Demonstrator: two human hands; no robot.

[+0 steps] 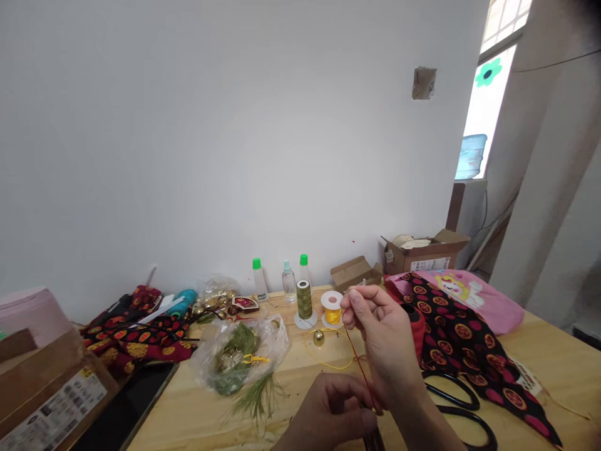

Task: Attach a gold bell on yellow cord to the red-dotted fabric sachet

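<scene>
My right hand point(380, 332) is raised above the table, its thumb and forefinger pinching the upper end of a thin red cord point(359, 366). The cord hangs down to my left hand point(326, 413), which is closed around its lower part near a small dark object point(374, 440), mostly cut off by the frame's bottom edge. Left of my right fingertips stand a spool of yellow cord point(332, 308) and an olive-green thread cone point(304, 300). A small gold bell point(318, 337) and a loose yellow cord point(328, 358) lie just below them.
On the wooden table point(188, 413) are black-handled scissors point(457, 401), red-and-black patterned fabric point(455, 341), pink cloth point(474, 297), a plastic bag of pine sprigs point(239, 357), several bottles point(288, 282) and cardboard boxes point(422, 254). A white wall stands behind.
</scene>
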